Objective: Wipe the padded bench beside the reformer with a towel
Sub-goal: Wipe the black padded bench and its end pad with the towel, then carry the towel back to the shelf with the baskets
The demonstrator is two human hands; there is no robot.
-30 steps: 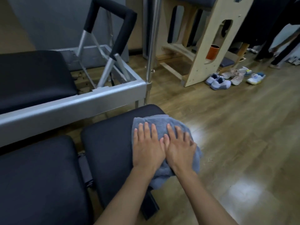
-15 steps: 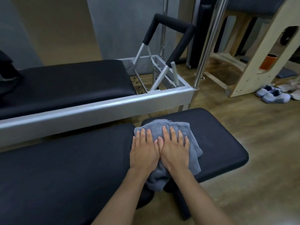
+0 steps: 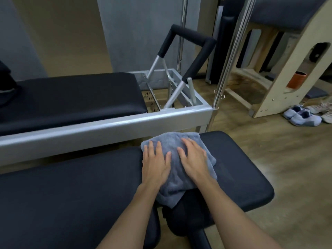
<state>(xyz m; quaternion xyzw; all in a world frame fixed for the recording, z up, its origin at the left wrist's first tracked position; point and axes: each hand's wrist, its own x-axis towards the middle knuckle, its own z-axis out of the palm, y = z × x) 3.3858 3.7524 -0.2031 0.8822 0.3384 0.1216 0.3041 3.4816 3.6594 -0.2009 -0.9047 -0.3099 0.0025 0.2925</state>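
Broadly, the long black padded desk (image 3: 71, 191) ran left to right across the lower view, its long axis parallel to the silver rail of the reformer (image 3: 100, 130) just behind it, with a narrow gap of floor showing between the two. It came in two cushions: a big left one and a shorter right one (image 3: 242, 169), split by a seam near the middle. The blue-grey towel (image 3: 177, 177) lay bunched across that seam at the far edge, close to the rail, with its near end drooping into the gap between the cushions. Both hands sat flat on top of it, side by side and not quite touching: the left hand (image 3: 155, 164) on the towel's left part, the right hand (image 3: 195, 162) on its right part. Neither grip was closed; fingers were spread and palms pressed down, so the towel was pinned rather than held. From the hands, most of the bare padding stretched away to the left, and a smaller patch lay to the right, so the left hand was nearer the larger stretch. I judged a sideways sweep along the long axis would suit. Behind, the reformer's footbar (image 3: 190, 36) and an upright chrome pole (image 3: 231, 56) stood well apart from the towel. Sneakers (image 3: 301, 117) lay on the wooden floor (image 3: 296, 177) far right, clear of any sweep.
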